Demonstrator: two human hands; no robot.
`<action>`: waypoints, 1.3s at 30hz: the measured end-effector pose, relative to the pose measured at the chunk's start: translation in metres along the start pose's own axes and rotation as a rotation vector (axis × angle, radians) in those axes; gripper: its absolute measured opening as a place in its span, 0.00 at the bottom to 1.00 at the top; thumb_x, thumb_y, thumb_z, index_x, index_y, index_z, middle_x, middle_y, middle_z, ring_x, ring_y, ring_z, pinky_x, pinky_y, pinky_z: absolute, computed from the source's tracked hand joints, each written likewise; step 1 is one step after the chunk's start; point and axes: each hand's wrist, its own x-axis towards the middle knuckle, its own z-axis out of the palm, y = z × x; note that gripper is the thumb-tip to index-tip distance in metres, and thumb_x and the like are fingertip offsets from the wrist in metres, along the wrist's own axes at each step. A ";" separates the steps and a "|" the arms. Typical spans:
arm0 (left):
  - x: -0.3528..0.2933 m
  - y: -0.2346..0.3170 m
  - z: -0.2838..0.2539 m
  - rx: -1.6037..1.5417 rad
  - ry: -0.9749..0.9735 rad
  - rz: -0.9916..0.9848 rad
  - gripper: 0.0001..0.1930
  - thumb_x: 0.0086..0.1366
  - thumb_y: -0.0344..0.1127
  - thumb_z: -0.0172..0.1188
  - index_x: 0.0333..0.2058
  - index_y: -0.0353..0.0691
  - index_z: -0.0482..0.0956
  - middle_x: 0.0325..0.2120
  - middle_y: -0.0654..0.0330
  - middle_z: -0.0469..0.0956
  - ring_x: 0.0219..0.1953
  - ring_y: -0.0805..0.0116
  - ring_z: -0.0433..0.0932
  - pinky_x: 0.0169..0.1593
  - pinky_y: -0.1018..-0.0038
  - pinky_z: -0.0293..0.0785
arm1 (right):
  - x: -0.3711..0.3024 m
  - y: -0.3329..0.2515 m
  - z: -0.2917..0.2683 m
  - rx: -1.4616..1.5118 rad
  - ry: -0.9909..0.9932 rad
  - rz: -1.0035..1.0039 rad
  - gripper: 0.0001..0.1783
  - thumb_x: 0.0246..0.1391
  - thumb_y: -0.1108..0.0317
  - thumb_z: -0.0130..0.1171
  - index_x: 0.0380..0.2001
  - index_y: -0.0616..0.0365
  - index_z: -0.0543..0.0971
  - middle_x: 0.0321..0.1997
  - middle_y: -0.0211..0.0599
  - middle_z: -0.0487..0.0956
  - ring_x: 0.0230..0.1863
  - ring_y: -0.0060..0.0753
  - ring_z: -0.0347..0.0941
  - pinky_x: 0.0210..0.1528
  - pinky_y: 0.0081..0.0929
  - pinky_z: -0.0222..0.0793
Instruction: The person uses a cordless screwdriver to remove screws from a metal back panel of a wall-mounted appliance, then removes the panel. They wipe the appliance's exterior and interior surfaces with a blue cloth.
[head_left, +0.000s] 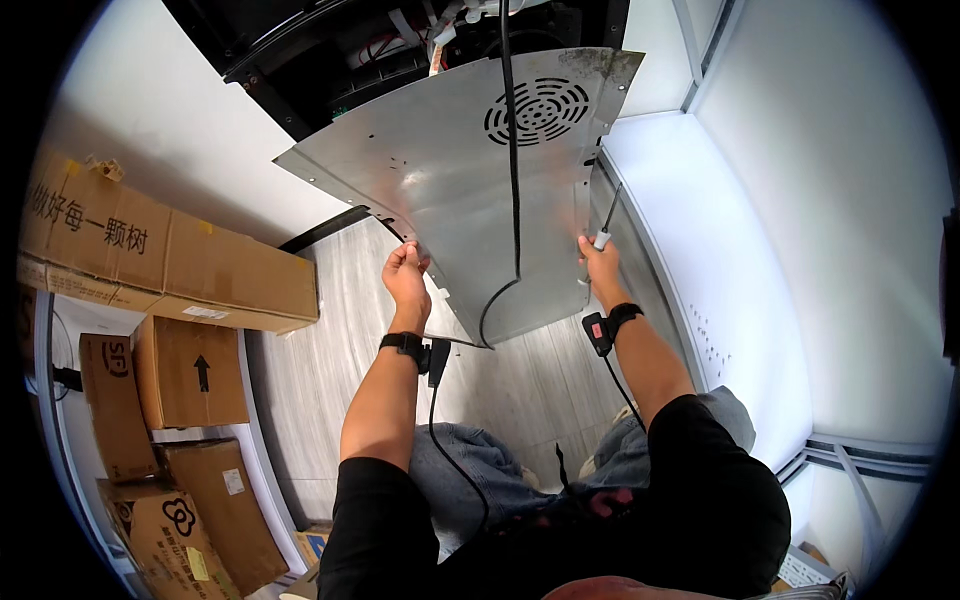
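Observation:
A large grey sheet-metal panel (490, 210) with a round slotted vent hangs tilted in front of a black machine housing (350, 75). A black cable (513, 170) runs down over its face. My left hand (406, 275) is closed, pinching the panel's left edge between thumb and fingers. At the opposite edge is my right hand (601, 270), its fingers wrapped round a screwdriver (603, 238) with a pale handle, the shaft pointing up and away. That hand also touches the panel's right edge; how firmly it grips there is hidden.
Cardboard boxes (200, 375) are stacked at the left, with a long box (165, 255) above them. White walls (840, 200) and a white ledge (700, 220) close in the right side. Coloured wires (385, 45) show inside the housing. Wood-patterned floor (320, 370) lies below.

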 end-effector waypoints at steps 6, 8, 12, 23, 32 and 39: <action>-0.003 0.000 0.004 0.003 0.054 -0.004 0.04 0.66 0.31 0.55 0.34 0.39 0.77 0.34 0.63 0.77 0.36 0.71 0.74 0.42 0.69 0.75 | -0.010 -0.034 0.009 -0.008 0.111 -0.076 0.20 0.53 0.64 0.63 0.46 0.62 0.74 0.35 0.31 0.76 0.31 0.22 0.70 0.32 0.23 0.66; -0.005 0.000 0.006 0.000 0.067 -0.008 0.04 0.66 0.31 0.56 0.34 0.39 0.78 0.34 0.63 0.77 0.36 0.71 0.74 0.42 0.68 0.75 | -0.005 -0.059 0.016 0.032 0.148 -0.190 0.22 0.54 0.65 0.61 0.50 0.63 0.73 0.36 0.31 0.77 0.31 0.22 0.70 0.32 0.23 0.65; -0.003 -0.002 -0.003 0.024 0.081 0.000 0.04 0.66 0.31 0.56 0.34 0.39 0.78 0.34 0.63 0.77 0.37 0.71 0.74 0.41 0.69 0.75 | -0.019 -0.142 0.039 0.271 0.059 -0.425 0.25 0.58 0.66 0.58 0.57 0.62 0.69 0.42 0.29 0.74 0.38 0.17 0.67 0.35 0.20 0.66; -0.005 0.004 -0.002 0.020 0.068 -0.035 0.04 0.66 0.31 0.55 0.33 0.39 0.78 0.34 0.64 0.77 0.37 0.71 0.74 0.40 0.70 0.75 | -0.039 -0.217 0.062 0.131 -0.048 -0.515 0.23 0.50 0.63 0.66 0.47 0.64 0.75 0.38 0.30 0.75 0.37 0.18 0.69 0.37 0.18 0.65; -0.005 0.005 -0.004 0.027 0.023 -0.027 0.04 0.66 0.31 0.55 0.34 0.39 0.77 0.34 0.64 0.76 0.37 0.72 0.73 0.40 0.71 0.74 | -0.056 -0.240 0.070 0.214 -0.099 -0.525 0.15 0.49 0.62 0.68 0.29 0.58 0.73 0.24 0.26 0.72 0.26 0.17 0.65 0.29 0.18 0.61; -0.008 0.008 0.001 0.059 -0.083 -0.067 0.04 0.66 0.31 0.55 0.33 0.39 0.77 0.32 0.65 0.76 0.35 0.73 0.73 0.40 0.72 0.75 | -0.060 -0.252 0.069 0.304 -0.061 -0.509 0.11 0.52 0.68 0.65 0.29 0.58 0.72 0.26 0.29 0.74 0.26 0.20 0.67 0.30 0.19 0.63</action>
